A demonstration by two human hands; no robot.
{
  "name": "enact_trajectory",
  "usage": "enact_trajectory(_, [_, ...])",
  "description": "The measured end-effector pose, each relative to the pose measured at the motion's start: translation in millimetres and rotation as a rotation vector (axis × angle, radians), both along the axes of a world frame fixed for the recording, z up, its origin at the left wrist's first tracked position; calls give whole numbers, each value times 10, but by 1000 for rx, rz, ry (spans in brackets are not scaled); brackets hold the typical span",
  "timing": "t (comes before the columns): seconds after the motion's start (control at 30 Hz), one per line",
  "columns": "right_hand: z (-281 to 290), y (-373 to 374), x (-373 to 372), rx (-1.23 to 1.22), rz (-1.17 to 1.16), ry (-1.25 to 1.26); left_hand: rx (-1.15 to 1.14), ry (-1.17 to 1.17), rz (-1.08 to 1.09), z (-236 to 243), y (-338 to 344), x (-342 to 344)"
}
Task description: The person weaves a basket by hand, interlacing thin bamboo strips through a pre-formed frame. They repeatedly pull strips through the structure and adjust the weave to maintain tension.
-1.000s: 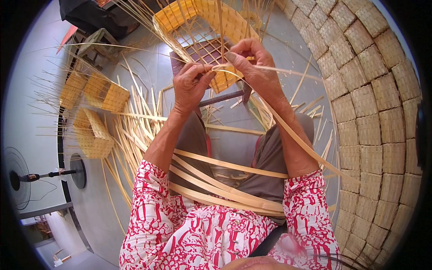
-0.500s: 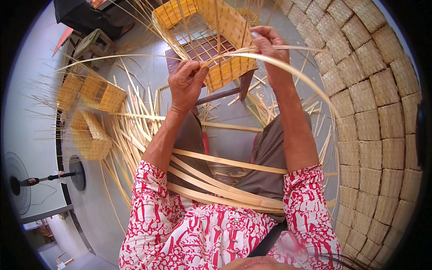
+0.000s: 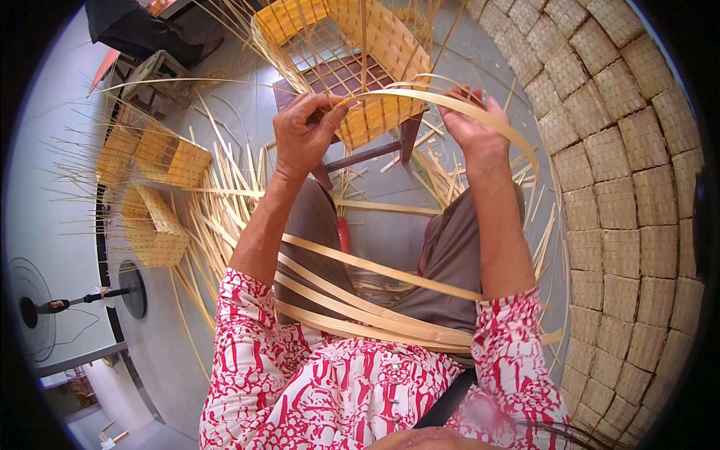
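A partly woven basket (image 3: 390, 45) of yellow bamboo strips, with an open lattice base, rests tilted on a small dark red-brown stool (image 3: 407, 141). My left hand (image 3: 307, 127) is closed at the basket's near edge, pinching a long pale bamboo strip (image 3: 427, 95) between thumb and fingers. From there the strip arches to the right, and its end curls down past my right hand (image 3: 480, 131). That hand is raised beside the basket, palm up and fingers apart, with the strip passing across it. Several loose bamboo strips (image 3: 375, 307) lie over my lap.
Woven baskets (image 3: 154, 225) with loose strip ends stand at the left, beside a heap of strips (image 3: 217, 202). A fan (image 3: 34, 307) is farther left. Stacked woven pieces (image 3: 615, 210) form a wall on the right. Another person's dark-clothed leg (image 3: 142, 34) shows at far left.
My right hand has come off the basket's right side, moved right and toward me, and opened. The arched strip's free end has drawn in. My left hand keeps its pinch, shifted slightly left.
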State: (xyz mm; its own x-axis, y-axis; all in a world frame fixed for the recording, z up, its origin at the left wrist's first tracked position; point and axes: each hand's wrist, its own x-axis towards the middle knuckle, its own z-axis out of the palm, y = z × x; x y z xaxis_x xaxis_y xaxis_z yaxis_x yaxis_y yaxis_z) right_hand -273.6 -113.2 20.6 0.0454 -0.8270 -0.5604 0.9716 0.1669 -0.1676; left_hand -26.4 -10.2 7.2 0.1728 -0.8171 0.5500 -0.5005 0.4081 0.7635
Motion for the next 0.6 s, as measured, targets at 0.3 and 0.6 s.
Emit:
enact_trajectory(0.3, [171, 375, -87, -233, 28, 38, -29, -197, 100, 68, -7, -1])
enact_trajectory(0.6, [200, 333, -97, -1232, 195, 1809, 645, -261, -368, 555, -129, 963])
